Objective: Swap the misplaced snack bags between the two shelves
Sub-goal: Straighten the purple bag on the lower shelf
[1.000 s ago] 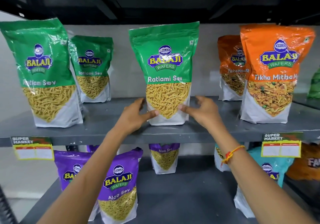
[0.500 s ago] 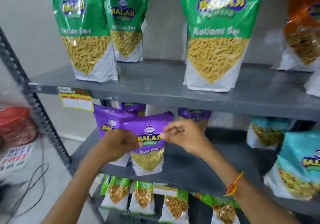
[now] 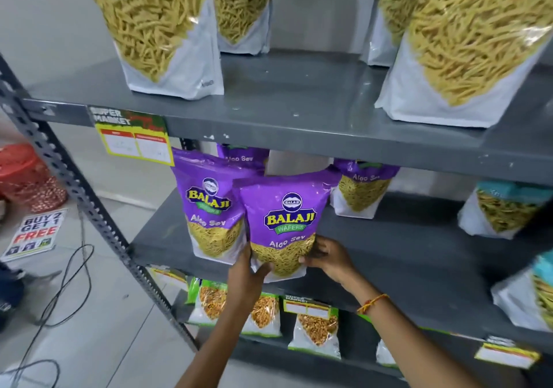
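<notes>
A purple Aloo Sev bag (image 3: pixel 284 223) stands upright at the front edge of the middle shelf (image 3: pixel 389 271). My left hand (image 3: pixel 248 274) grips its lower left corner and my right hand (image 3: pixel 327 259) holds its lower right side. Another purple Aloo Sev bag (image 3: pixel 209 208) stands just to its left, touching it, and two more purple bags (image 3: pixel 359 190) sit behind. On the upper shelf (image 3: pixel 299 109) stand green Ratlami Sev bags (image 3: pixel 167 37), only their lower halves in view, one large one at the right (image 3: pixel 466 58).
Teal snack bags (image 3: pixel 505 211) stand on the middle shelf's right side. Small green bags (image 3: pixel 317 330) line the bottom shelf. A slotted metal upright (image 3: pixel 74 187) frames the left side. On the floor lie black cables (image 3: pixel 59 291), a "Buy 2 Get 1 Free" sign (image 3: pixel 33 232) and a red basket (image 3: pixel 27 175).
My view dropped from the upper shelf to the middle one. Both hands left the green Ratlami Sev bag, came down to a purple Aloo Sev bag, and now hold its lower corners.
</notes>
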`<state>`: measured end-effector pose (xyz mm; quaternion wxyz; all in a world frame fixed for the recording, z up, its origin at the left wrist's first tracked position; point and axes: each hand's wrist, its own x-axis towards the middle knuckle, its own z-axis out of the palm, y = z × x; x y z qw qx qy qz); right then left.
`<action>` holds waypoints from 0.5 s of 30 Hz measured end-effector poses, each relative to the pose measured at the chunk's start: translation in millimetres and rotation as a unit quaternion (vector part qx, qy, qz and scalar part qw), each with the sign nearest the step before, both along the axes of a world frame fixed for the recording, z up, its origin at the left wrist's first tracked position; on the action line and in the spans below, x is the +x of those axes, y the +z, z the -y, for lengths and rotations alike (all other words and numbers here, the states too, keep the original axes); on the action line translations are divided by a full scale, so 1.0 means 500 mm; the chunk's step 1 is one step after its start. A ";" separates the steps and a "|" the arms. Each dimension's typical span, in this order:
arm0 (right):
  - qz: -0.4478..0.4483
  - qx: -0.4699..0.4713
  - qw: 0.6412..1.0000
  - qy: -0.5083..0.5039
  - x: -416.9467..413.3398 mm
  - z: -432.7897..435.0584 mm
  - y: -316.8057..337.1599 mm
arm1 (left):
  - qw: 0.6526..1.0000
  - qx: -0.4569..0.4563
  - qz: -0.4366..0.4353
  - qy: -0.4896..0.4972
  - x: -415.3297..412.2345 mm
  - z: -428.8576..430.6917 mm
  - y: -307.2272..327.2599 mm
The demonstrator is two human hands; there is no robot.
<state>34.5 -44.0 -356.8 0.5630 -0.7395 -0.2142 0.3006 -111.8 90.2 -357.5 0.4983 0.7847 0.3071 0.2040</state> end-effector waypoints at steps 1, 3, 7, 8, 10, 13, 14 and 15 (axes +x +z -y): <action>-0.001 0.009 1.000 -0.002 0.003 0.014 0.002 | 1.000 0.006 0.001 -0.004 0.009 0.011 -0.004; -0.006 0.026 1.000 -0.017 0.014 0.047 -0.002 | 1.000 0.002 0.002 -0.029 0.030 0.032 -0.007; -0.023 0.059 0.993 -0.104 0.045 0.134 0.003 | 0.996 0.001 -0.012 -0.085 0.113 0.084 -0.004; -0.025 0.066 0.989 -0.126 0.050 0.159 0.006 | 0.995 -0.001 -0.015 -0.102 0.136 0.100 -0.003; -0.017 0.065 0.982 -0.175 0.061 0.199 0.008 | 0.991 -0.009 -0.021 -0.131 0.175 0.128 -0.007; 0.020 0.039 0.979 -0.200 0.073 0.244 0.002 | 0.986 -0.020 -0.027 -0.161 0.206 0.161 -0.012; 0.029 0.024 0.980 -0.195 0.076 0.255 0.000 | 0.985 -0.016 -0.029 -0.169 0.212 0.167 -0.014; 0.033 0.015 0.981 -0.191 0.079 0.263 -0.001 | 0.984 -0.008 -0.029 -0.177 0.216 0.169 -0.016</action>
